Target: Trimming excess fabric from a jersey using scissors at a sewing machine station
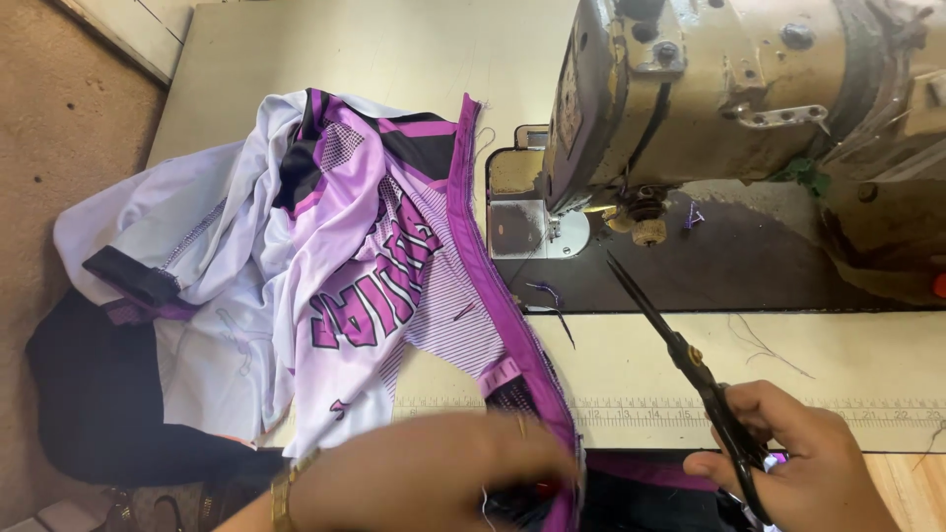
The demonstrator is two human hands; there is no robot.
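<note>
- your garment [365, 246] is lilac and white, with purple lettering outlined dark, fine purple stripes, black panels and a magenta edge band.
- your scissors [680, 355] are black with a small brass pivot.
- the sewing machine [729, 89] is worn cream-yellow, stained brown.
- the table [394, 49] is pale beige.
- the cloth [99, 404] below your garment is black.

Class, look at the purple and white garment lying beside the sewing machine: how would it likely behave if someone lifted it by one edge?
The garment lies in loose folds and drapes off the table, so it would probably hang limp rather than hold shape. Its thin, smooth-looking fabric suggests it is light and may slide easily. The left hand on its purple edge likely keeps it from slipping.
</note>
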